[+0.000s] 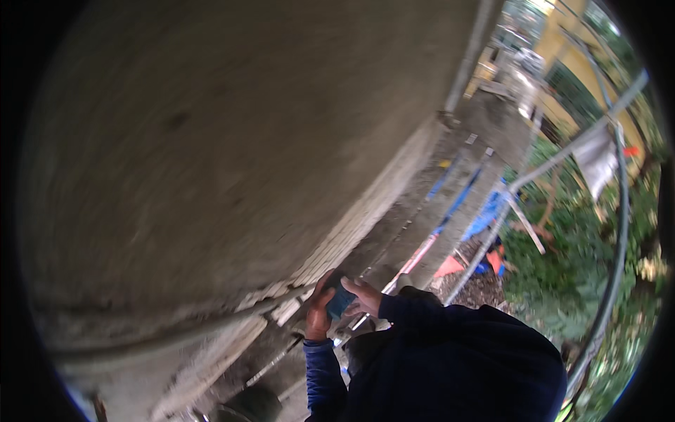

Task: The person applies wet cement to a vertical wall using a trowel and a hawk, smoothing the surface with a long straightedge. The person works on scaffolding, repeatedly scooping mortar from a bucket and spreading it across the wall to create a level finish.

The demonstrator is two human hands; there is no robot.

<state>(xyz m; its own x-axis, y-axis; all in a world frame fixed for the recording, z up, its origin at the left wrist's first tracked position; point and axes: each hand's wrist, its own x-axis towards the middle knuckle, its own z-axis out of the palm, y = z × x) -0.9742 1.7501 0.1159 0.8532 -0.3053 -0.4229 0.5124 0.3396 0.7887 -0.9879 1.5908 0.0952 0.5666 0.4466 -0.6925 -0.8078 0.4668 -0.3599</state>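
Dark jacket cloth (pixel 457 366) fills the near lower part of the view, its sleeves running up to both hands. Between them sits a teal block (pixel 341 300), just out from the wall's foot; its exact kind is too blurred to tell. On its left side the left hand (pixel 318 313) has its grip closed around the edge, fingers upright. From the other side the right hand (pixel 363 297) pinches it, thumb laid along the near face.

Close to the left hand, a grey pipe (pixel 264 306) runs along the base of a broad, bare wall (pixel 232 155). Beyond the hands, a blue pole (pixel 460 200) lies lengthwise on the walkway (pixel 496 116), and a blue sheet (pixel 485 214) is bunched near its right edge. Further right, metal tubes (pixel 555 164) cross before green plants (pixel 562 274).
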